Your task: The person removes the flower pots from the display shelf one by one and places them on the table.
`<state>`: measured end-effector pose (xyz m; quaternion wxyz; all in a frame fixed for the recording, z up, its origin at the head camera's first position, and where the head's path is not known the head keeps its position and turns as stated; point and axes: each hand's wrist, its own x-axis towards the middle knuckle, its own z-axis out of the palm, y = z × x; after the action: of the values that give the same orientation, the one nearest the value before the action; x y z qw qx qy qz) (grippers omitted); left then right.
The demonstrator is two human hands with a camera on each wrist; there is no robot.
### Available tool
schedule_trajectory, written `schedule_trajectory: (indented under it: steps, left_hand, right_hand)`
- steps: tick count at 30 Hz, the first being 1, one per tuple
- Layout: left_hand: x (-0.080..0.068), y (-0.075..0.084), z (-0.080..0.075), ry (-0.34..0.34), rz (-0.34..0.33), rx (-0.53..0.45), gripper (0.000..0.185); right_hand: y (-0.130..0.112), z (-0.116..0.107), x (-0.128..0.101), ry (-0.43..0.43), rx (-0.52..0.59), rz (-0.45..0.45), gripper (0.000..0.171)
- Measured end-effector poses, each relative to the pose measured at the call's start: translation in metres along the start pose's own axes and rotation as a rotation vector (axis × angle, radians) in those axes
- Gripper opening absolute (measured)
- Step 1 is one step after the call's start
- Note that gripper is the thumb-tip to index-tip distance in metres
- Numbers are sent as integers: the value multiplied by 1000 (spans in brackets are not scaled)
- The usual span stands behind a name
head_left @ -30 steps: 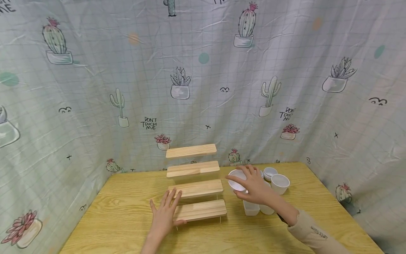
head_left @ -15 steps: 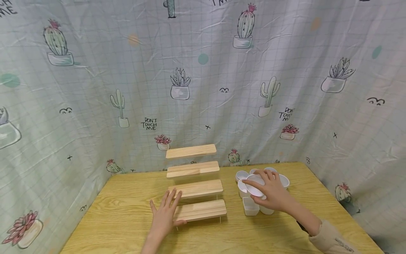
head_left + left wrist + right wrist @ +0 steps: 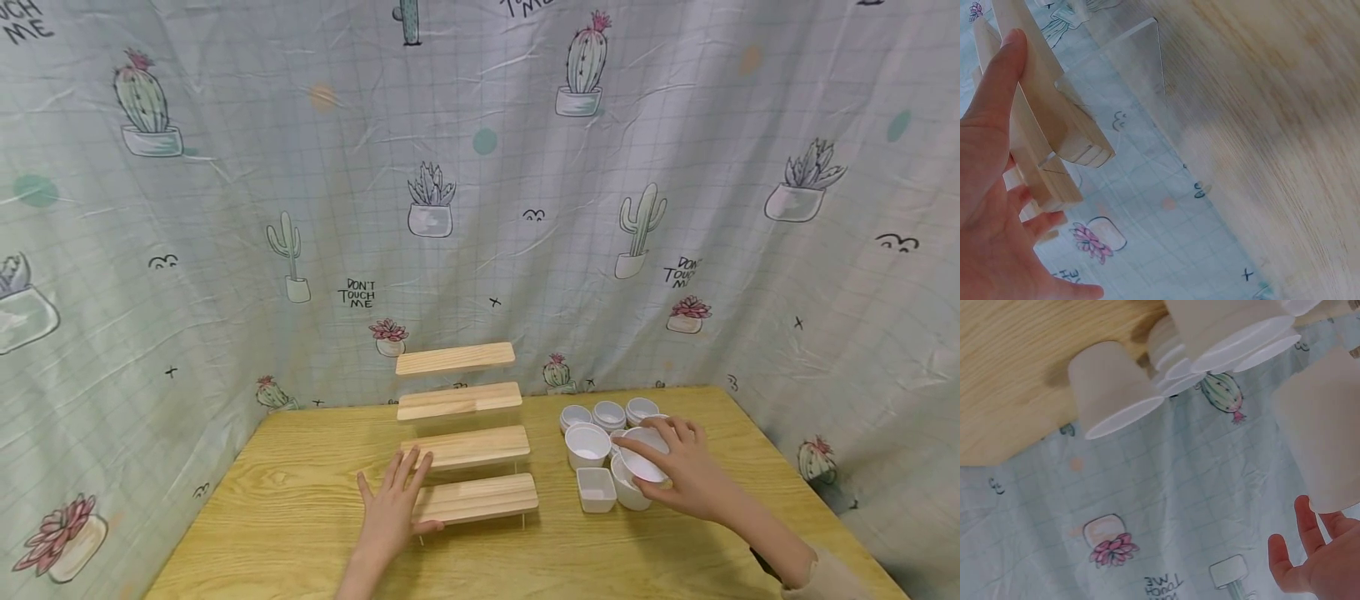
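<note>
My left hand [image 3: 388, 517] rests at the left end of a tiered wooden shelf [image 3: 474, 500], fingers spread and fairly straight over its lower boards. In the left wrist view the thumb lies against the front board [image 3: 1041, 94], with the other fingers behind it. My right hand [image 3: 690, 475] holds a white round pot [image 3: 643, 460] by its rim, tilted, above the cluster at the right of the table. The right wrist view has this pot [image 3: 1329, 437] at the right edge with fingertips at its rim. Beneath it stands another round pot [image 3: 628, 493], partly hidden.
Next to the held pot stand a white round pot [image 3: 588, 446] and a white square pot [image 3: 597, 492]. Behind them sit several smaller round white containers [image 3: 609, 417]. A clear side panel [image 3: 1122, 69] supports the shelf. A cactus-print curtain [image 3: 480, 250] surrounds the wooden table [image 3: 300, 467].
My right hand has carried the pot from beside the shelf rightward and a little nearer over the cluster, uncovering other pots. The left hand stays on the shelf.
</note>
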<state>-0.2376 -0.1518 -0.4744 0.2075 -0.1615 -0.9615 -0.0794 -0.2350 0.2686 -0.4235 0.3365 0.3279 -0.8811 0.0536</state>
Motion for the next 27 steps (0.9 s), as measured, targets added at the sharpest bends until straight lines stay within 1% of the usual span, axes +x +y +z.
schedule_trajectory:
  steps: [4, 6, 16, 22, 27]
  left_hand:
    - [0, -1, 1, 8, 1, 1, 100]
    - [0, -1, 1, 11, 1, -3, 100]
    - [-1, -2, 1, 33, 12, 0, 100]
    - [0, -1, 0, 8, -2, -9, 100]
    - [0, 0, 0, -2, -5, -1, 100]
  right_hand:
    - [5, -2, -8, 13, -15, 22, 56]
    - [8, -2, -12, 21, -16, 30, 54]
    - [19, -4, -29, 19, -13, 64, 59]
    - [22, -3, -39, -24, -5, 108, 61]
    - [27, 0, -46, -23, -3, 129, 59]
